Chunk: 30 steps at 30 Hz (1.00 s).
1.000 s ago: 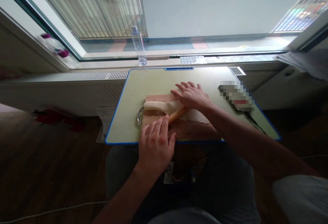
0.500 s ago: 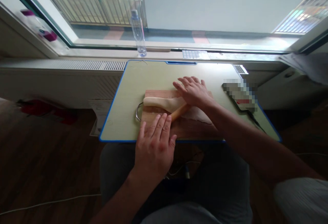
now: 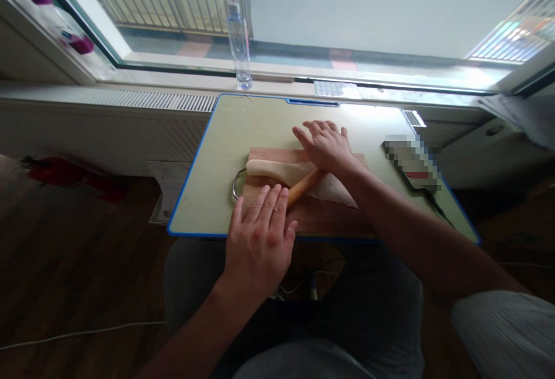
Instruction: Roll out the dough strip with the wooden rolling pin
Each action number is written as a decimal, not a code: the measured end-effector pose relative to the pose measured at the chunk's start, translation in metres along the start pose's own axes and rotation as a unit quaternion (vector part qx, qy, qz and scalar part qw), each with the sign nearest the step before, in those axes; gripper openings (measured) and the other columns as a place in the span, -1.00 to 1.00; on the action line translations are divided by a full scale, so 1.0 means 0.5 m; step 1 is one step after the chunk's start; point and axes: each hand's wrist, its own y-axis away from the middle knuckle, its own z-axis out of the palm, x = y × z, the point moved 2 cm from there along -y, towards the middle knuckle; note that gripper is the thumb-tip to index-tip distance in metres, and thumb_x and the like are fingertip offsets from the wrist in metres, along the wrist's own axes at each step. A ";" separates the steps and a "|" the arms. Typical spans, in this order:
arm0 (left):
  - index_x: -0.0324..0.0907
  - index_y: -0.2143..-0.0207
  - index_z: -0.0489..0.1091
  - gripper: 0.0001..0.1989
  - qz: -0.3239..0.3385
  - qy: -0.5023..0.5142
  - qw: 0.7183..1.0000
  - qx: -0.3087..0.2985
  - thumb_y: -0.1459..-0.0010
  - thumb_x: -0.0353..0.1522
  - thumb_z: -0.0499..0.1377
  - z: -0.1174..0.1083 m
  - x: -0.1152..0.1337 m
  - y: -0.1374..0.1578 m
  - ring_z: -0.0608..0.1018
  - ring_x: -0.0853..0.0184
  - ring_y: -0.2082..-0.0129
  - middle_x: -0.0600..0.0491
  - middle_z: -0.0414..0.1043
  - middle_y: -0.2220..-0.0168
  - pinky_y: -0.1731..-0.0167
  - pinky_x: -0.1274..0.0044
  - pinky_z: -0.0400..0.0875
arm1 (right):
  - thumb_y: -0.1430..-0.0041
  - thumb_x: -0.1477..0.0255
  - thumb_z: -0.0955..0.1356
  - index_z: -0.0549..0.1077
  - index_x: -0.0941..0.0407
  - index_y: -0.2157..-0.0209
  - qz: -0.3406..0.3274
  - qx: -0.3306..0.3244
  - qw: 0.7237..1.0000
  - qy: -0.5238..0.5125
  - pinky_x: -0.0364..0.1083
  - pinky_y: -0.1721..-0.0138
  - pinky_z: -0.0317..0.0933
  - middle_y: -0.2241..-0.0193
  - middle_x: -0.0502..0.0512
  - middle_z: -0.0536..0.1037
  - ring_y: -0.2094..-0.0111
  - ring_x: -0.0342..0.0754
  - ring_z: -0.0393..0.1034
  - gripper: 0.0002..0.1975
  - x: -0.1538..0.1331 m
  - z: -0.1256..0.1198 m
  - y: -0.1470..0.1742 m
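Note:
A pale sheet of dough (image 3: 333, 191) lies on a wooden cutting board (image 3: 260, 151) with a metal handle at its left end. Its left part is a thick, rounded strip; the right part is flatter and wider. Diagonally across it runs a wooden rolling pin (image 3: 303, 187). My left hand (image 3: 260, 237) rests flat over the pin's near end, fingers stretched out. Over the far end lies my right hand (image 3: 327, 145), palm down with fingers spread. Both ends of the pin are hidden under the hands, and my right forearm covers part of the dough.
A pale, blue-edged board (image 3: 203, 182) carries the cutting board. On its right lies a blurred-out device (image 3: 410, 165) with a black cable. Behind, a clear bottle (image 3: 240, 49) stands on the windowsill by a radiator (image 3: 160, 100). A red object (image 3: 69, 177) sits on the floor at left.
The view has shifted slightly. Relative to the cutting board, my left hand has moved a little left and my right hand slightly away from me. More of the rolling pin shows between them.

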 end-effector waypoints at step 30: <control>-0.21 -0.49 0.24 -0.36 0.045 0.034 0.998 -0.010 -0.45 -0.19 0.11 -0.005 0.054 0.066 0.33 0.04 -0.48 -0.16 0.28 -0.47 -0.42 0.13 0.25 | -0.56 0.03 -0.01 0.31 -0.04 -0.44 0.052 0.013 0.998 -0.015 0.44 -0.37 0.04 -0.45 0.19 0.34 -0.42 0.32 0.14 -0.34 0.067 0.005 0.090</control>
